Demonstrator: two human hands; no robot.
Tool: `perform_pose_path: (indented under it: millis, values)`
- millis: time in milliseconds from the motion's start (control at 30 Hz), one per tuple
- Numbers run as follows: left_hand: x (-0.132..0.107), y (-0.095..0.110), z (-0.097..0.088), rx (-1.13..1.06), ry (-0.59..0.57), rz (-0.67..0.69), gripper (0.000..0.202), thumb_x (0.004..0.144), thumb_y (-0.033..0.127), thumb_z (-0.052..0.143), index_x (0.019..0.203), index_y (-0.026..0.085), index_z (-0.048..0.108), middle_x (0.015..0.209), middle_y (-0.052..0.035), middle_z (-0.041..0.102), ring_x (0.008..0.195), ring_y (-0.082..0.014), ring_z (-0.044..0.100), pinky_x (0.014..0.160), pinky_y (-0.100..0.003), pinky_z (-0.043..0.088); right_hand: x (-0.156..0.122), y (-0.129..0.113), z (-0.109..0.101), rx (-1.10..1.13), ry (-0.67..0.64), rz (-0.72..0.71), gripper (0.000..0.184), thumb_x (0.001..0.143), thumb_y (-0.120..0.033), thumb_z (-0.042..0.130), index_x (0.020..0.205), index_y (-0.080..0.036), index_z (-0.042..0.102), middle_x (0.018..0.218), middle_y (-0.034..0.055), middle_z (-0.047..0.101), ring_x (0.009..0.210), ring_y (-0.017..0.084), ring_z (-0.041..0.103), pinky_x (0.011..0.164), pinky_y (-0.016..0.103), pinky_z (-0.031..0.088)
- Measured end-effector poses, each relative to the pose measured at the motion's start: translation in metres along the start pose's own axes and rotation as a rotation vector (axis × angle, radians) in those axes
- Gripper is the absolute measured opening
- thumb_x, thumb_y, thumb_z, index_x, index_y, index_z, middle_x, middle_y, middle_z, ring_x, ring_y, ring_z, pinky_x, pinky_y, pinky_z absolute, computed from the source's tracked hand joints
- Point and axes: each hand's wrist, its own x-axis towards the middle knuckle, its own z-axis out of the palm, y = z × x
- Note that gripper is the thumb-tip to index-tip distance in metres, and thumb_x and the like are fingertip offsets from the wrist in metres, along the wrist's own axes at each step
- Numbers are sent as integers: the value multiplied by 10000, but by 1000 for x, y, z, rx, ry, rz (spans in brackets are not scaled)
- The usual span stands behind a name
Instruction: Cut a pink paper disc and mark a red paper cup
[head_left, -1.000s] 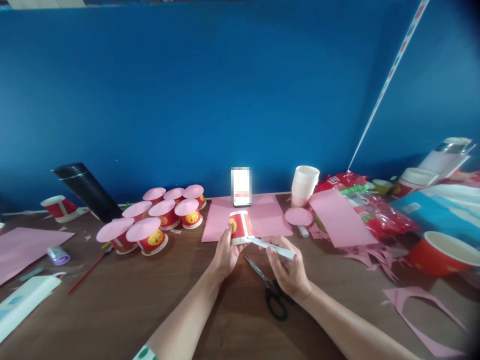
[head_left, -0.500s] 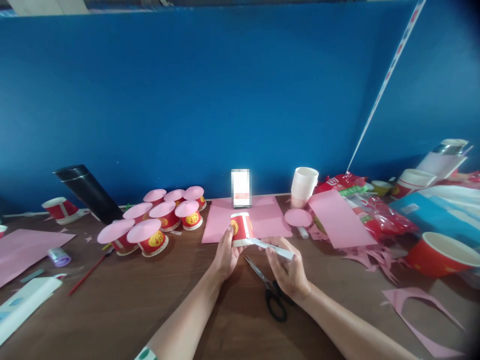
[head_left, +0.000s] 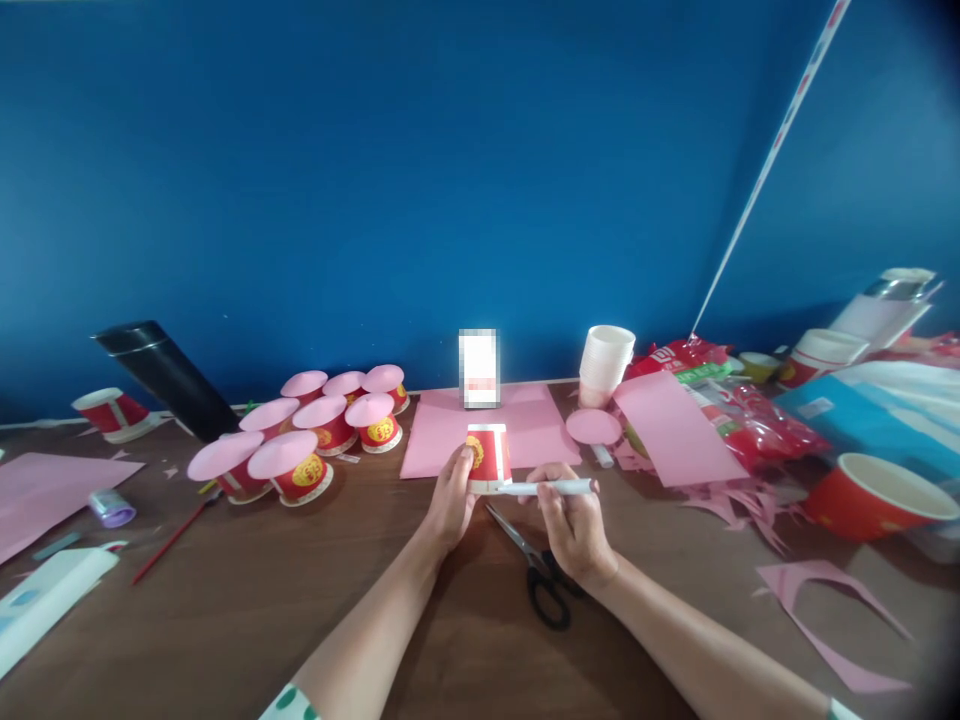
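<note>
My left hand [head_left: 448, 500] grips a red paper cup [head_left: 489, 457] turned upside down, just above the brown table [head_left: 225, 620]. My right hand [head_left: 570, 522] is closed round a white glue stick [head_left: 546, 487], held level with its tip at the cup's rim. Black scissors [head_left: 541, 578] lie on the table just below and between my hands. A pink paper sheet [head_left: 525, 428] lies behind the cup, and a pink paper disc [head_left: 593, 426] lies to its right.
Several upturned red cups topped with pink discs [head_left: 315, 440] cluster at the left. A black flask [head_left: 165, 378], a stack of white cups [head_left: 606, 362], red packets [head_left: 742, 410], a red bowl [head_left: 874, 495] and pink scraps [head_left: 825, 610] surround the work spot.
The glue stick has swung from slanting down-right to nearly level at the cup's rim. The cup has tipped a little more upright. My view has shifted slightly.
</note>
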Motion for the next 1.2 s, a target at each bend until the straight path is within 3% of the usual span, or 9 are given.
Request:
perform_pose_path:
  millis: [267, 733, 1200]
  values:
    - [-2, 1, 3, 64, -42, 22, 250, 789, 399, 496, 875, 180, 580, 746, 0, 581, 665, -127, 531, 637, -244, 421, 0, -1, 0, 1, -63, -18, 176, 881, -230, 380, 808, -181, 532, 700, 18, 596, 609, 142, 550, 614, 251, 403]
    - [-3, 3, 2, 119, -34, 5, 223, 783, 404, 499, 840, 199, 567, 778, 3, 593, 736, -137, 553, 662, -236, 425, -1, 0, 1, -28, -71, -20, 190, 884, -240, 369, 795, -177, 524, 687, 18, 585, 589, 137, 538, 599, 253, 389]
    - [-3, 2, 0, 134, -40, -6, 262, 798, 410, 476, 918, 192, 557, 817, -20, 595, 772, -159, 559, 679, -256, 435, 1, 0, 1, -54, -79, -20, 194, 886, -246, 371, 799, -181, 531, 684, 10, 594, 590, 133, 550, 614, 243, 395]
